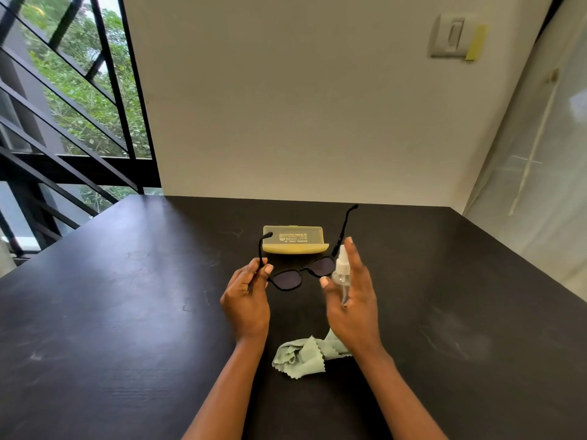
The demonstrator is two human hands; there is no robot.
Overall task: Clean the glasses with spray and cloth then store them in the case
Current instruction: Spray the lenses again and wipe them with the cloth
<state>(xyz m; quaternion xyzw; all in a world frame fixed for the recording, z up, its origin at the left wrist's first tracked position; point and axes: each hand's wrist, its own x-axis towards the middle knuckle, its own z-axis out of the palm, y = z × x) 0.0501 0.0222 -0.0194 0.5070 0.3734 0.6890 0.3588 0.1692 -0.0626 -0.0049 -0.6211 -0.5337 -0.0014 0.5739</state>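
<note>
Cloth [301, 355] sat unused. Left hand [246, 300] pinched the glasses [301, 274], right hand [352, 300] gripped the spray bottle [341, 271]. Spraying step, I'd say; nozzle needed aiming at a lens.

On the table [127, 312], the case [293, 241] lies far, the cloth [301, 357] near. Between them the glasses [301, 276] hang, the spray bottle [341, 274] to their right.

A black table [127, 312] meets a cream wall [286, 106] (switch plate [448, 36] upper right), with a black-barred window [63, 106] left.
</note>
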